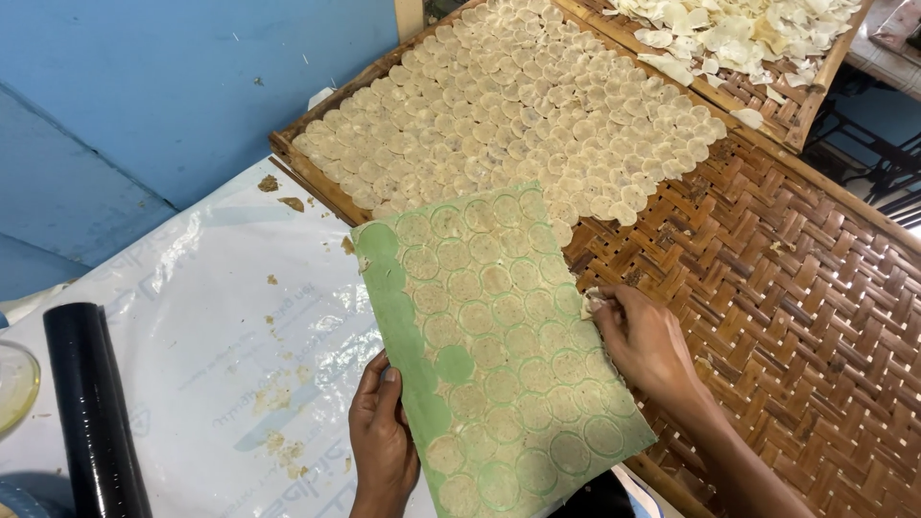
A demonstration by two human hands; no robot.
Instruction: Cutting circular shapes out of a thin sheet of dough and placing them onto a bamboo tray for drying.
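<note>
- A green rectangular board [499, 355] covered with thin, round, pale dough discs [480, 317] is held tilted above the near edge of a woven bamboo tray [796, 288], partly over the worktop.
- Several green circles on the board, mostly along its left edge, are bare of discs.
- The board's lower left edge is gripped by the left hand [382, 436], the thumb lying on top and the fingers closed underneath.
- The right hand [645, 338] is placed at the board's right edge, and one disc [592, 302] is pinched between its fingertips, closed on it.
- The far part of the bamboo tray is covered with many similar discs [518, 105], laid in overlapping rows; the near right part of the weave is left bare.
- A second tray [815, 96] is seen beyond, filled with curled, whitish dried chips [739, 34].
- The worktop to the left is covered by a white plastic sheet [221, 326] dotted with dough scraps.
- A black roll [91, 412] is laid at the lower left, with a glass bowl [14, 384] just beside it.
- A blue surface [173, 86] is seen at the upper left.
</note>
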